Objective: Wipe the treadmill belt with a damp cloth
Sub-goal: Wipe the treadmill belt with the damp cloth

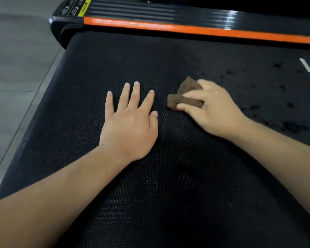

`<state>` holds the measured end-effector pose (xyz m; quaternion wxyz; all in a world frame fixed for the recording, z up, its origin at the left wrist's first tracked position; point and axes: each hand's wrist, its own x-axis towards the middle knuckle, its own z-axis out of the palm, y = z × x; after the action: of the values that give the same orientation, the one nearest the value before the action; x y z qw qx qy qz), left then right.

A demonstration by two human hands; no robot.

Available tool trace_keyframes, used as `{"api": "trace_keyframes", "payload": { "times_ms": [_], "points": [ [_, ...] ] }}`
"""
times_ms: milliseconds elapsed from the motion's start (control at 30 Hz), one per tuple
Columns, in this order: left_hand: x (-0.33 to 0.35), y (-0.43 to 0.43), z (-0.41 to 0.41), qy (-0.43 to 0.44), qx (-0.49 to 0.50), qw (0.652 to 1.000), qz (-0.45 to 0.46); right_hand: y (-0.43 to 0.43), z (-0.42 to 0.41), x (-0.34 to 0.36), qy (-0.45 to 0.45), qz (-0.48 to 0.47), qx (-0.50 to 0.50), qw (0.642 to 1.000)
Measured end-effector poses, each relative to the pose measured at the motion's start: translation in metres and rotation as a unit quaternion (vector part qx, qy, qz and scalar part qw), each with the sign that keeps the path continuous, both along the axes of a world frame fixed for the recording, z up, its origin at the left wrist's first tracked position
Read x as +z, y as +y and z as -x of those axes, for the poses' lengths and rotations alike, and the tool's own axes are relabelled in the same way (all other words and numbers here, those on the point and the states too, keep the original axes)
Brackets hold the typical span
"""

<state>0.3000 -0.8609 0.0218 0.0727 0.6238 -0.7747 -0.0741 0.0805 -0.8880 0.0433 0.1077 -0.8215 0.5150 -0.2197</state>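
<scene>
The treadmill belt (168,176) filled most of the view, a wide black sheet with a fine woven texture, running from the near edge up to the side rail (186,30) with its orange stripe. It looked firm and taut, with enough grain to drag at a cloth instead of letting it skate. Being fixed in its frame, it probably needed no holding, only steady downward pressure. A grey tiled floor (16,68) lay off its left edge. Dark spots (290,126) were scattered over the belt's right part, likely damp patches or dirt, though which could not be told.

The left hand (131,126) lay palm down on the belt near its middle, fingers straight and spread, holding nothing; it seemed to serve as a brace. The right hand (215,111) was just beside it, apart from it, with its fingers curled over the cloth and the thumb against the cloth's near edge.

The cloth (186,86) was a small brown piece, folded or bunched, pressed onto the belt under those fingers, its corners sticking out past the fingertips. It looked soft, limp and light, so it would crumple if pushed by one edge. Gripping it bunched, with the fingers bearing down on top, suited it best.
</scene>
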Motion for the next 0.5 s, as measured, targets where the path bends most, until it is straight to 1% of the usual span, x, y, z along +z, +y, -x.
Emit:
{"api": "trace_keyframes", "payload": {
  "times_ms": [33, 100, 167, 200, 300, 367, 400, 433, 500],
  "points": [
    [0.000, -0.001, 0.000, -0.001, 0.000, 1.000, -0.004, -0.021, 0.003, -0.001, 0.008, 0.021, -0.027, 0.999],
    [0.000, 0.000, 0.000, -0.002, -0.002, 1.000, -0.011, -0.061, 0.010, 0.001, 0.011, 0.030, -0.110, 0.993],
    [0.001, 0.001, 0.001, -0.003, -0.004, 1.000, -0.009, -0.073, 0.009, -0.001, 0.003, 0.026, -0.148, 0.989],
    [0.001, 0.001, 0.001, -0.004, -0.004, 1.000, -0.007, -0.065, 0.005, -0.002, 0.002, 0.019, -0.136, 0.991],
    [0.001, 0.002, 0.001, -0.012, -0.002, 1.000, 0.000, -0.023, -0.007, -0.001, -0.020, -0.021, -0.018, 0.999],
    [0.001, 0.002, 0.001, -0.014, -0.004, 1.000, 0.003, -0.031, -0.002, 0.004, -0.001, -0.031, 0.015, 0.999],
    [0.001, 0.001, 0.002, -0.014, -0.005, 1.000, 0.003, -0.048, 0.002, 0.005, 0.007, -0.013, 0.002, 1.000],
    [0.002, 0.002, 0.002, -0.012, -0.006, 1.000, 0.003, -0.071, 0.008, 0.005, 0.010, 0.006, -0.036, 0.999],
    [0.002, 0.003, 0.002, -0.010, -0.004, 1.000, 0.005, -0.112, 0.018, 0.006, -0.003, 0.015, -0.123, 0.992]
  ]
}}
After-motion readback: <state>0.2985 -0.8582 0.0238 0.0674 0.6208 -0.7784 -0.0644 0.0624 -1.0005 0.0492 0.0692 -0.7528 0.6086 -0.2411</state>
